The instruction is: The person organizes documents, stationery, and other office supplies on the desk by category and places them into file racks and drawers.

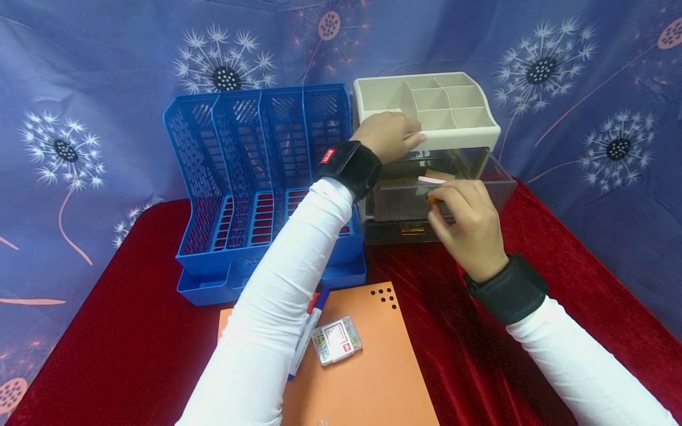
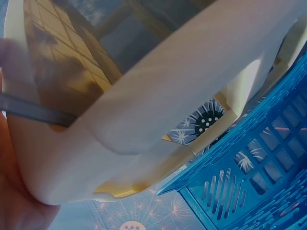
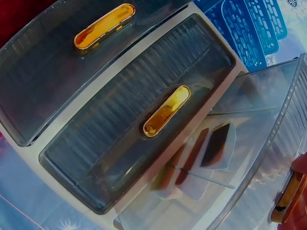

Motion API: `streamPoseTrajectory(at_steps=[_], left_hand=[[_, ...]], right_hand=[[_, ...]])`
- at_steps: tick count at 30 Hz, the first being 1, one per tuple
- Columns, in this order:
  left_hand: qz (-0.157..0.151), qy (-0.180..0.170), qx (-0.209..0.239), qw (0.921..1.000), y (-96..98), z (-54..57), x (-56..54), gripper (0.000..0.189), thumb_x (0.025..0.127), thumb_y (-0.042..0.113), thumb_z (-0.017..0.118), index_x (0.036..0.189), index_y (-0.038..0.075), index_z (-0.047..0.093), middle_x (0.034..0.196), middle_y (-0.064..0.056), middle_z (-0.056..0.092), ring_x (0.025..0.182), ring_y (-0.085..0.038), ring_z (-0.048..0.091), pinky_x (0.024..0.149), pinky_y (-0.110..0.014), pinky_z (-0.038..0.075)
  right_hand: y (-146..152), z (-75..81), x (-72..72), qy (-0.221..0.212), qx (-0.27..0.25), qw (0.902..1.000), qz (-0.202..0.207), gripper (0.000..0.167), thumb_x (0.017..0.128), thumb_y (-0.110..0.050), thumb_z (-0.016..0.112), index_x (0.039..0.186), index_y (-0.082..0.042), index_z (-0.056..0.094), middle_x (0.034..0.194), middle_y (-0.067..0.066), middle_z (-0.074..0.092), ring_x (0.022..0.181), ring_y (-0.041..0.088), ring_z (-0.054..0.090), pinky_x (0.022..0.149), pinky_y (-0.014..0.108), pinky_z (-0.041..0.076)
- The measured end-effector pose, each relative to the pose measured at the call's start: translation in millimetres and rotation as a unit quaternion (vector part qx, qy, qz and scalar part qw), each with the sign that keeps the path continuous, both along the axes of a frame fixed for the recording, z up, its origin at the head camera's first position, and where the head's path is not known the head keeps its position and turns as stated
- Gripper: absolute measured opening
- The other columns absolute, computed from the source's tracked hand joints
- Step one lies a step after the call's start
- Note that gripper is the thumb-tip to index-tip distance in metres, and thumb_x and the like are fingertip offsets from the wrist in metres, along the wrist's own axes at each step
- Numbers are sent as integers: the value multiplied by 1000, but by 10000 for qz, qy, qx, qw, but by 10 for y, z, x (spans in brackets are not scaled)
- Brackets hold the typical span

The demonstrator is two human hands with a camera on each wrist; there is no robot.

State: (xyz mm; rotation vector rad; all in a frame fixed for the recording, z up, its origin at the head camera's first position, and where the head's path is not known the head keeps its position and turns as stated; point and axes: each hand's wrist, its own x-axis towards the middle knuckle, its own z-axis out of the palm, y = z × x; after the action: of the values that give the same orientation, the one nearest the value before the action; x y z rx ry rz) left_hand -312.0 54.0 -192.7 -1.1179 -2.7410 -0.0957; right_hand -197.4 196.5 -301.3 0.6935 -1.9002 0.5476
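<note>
Standing left of the white organizer (image 1: 434, 97), the blue file rack (image 1: 208, 263) bulks largest. The organizer's clear top drawer (image 1: 396, 204) juts from its front. The left hand (image 1: 389, 136) grips the organizer's upper front rim (image 1: 460, 138); the right hand (image 1: 469, 219), thumb and fingers set narrow, pinches the drawer's gold handle (image 3: 288, 195) at the organizer's front.

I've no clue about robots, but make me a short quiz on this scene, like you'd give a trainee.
1. Which hand pinches the gold handle of the open drawer?
2. True or false: the clear box lies on the orange sheet.
3. The left hand touches:
A) the markers
B) the white organizer
C) the clear box

Key: 1. The right hand; 2. True; 3. B
</note>
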Motion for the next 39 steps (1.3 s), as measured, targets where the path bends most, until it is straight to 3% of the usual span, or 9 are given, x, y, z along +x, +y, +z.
streamPoseTrajectory(at_steps=[19, 31, 39], left_hand=[[45, 24, 60, 10000, -1, -7, 11, 34, 101, 38, 37, 98, 13, 60, 99, 0, 58, 94, -17, 53, 87, -30, 38], [6, 122, 162, 9998, -1, -31, -8, 31, 101, 38, 39, 88, 14, 54, 89, 0, 54, 86, -16, 51, 81, -31, 38], [55, 114, 122, 9998, -6, -27, -6, 32, 101, 39, 38, 92, 14, 57, 93, 0, 57, 90, -16, 53, 84, -31, 39]], right_hand=[[-4, -4, -144, 15, -203, 9997, -119, 18, 73, 14, 60, 87, 4, 64, 88, 20, 62, 85, 37, 54, 80, 44, 38], [-6, 24, -255, 63, -199, 9998, -29, 17, 73, 14, 61, 87, 4, 63, 86, 19, 61, 84, 36, 53, 80, 43, 37], [-13, 31, -328, -97, -108, 9998, -121, 18, 74, 15, 61, 89, 4, 63, 88, 19, 61, 85, 35, 52, 80, 43, 37]])
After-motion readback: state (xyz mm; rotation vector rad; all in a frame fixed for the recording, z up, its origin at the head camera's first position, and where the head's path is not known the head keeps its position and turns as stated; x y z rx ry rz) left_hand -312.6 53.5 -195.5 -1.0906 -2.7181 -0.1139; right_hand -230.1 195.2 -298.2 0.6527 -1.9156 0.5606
